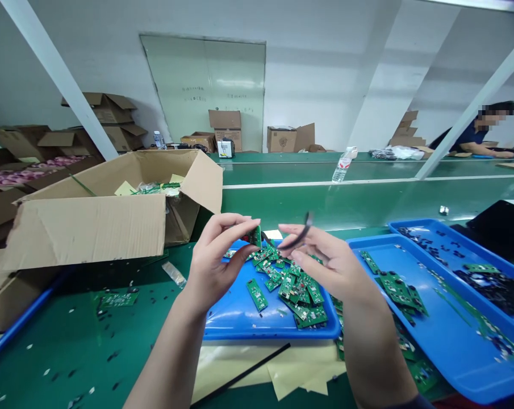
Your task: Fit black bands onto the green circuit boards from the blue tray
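Note:
My left hand (216,258) pinches a small green circuit board (257,236) between thumb and fingers, raised above a blue tray (235,328). In my right hand (331,258), just to the right, is a thin, dark, curved strip (297,238). Motion blurs the strip, and I cannot tell its exact kind or whether it touches the board. Beneath both hands, the tray bears a heap of green circuit boards (288,284), with one board (257,295) lying apart on its left.
A big open cardboard box (90,227) stands at the left. Two more blue trays (444,363) (414,222) hold boards and black parts at the right. Yellowish paper (299,378) and a black strip (243,372) lie in front. A bottle (344,165) and a person (473,136) are farther back.

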The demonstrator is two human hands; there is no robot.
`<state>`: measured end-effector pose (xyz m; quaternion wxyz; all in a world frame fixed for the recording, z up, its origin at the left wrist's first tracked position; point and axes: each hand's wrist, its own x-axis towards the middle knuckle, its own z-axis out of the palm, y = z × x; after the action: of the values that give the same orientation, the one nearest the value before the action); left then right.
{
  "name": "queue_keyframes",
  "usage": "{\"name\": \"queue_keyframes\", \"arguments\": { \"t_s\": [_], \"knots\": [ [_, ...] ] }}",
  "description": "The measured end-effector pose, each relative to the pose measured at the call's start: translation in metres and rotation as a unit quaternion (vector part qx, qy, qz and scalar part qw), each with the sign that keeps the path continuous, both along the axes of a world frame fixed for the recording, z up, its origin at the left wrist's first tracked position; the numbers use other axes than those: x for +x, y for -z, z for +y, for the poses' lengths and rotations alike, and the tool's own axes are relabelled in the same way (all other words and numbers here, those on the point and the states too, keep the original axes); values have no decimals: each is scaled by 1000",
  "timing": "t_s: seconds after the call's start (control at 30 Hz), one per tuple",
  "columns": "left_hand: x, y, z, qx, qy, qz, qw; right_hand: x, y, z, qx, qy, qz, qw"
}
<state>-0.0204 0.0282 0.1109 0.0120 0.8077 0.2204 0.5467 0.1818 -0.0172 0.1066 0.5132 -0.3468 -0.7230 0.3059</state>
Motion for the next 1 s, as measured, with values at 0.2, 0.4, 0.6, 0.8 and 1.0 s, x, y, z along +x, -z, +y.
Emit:
{"name": "queue_keyframes", "arguments": {
  "t_s": [0.2,0.4,0.6,0.8,1.0],
  "knots": [
    [-1,4,-2,75,-19,54,996,-13,4,11,-209,-126,170,955],
    [-2,6,-1,116,-45,90,988,-16,0,7,-314,-177,181,915],
    [0,5,-4,104,-51,69,991,-18,2,10,-323,-184,185,910],
    [2,5,-4,52,1,52,997,-20,5,14,-348,-210,171,897],
    [-2,3,-1,-7,83,63,995,-19,5,16,-319,-218,156,909]
  ]
}}
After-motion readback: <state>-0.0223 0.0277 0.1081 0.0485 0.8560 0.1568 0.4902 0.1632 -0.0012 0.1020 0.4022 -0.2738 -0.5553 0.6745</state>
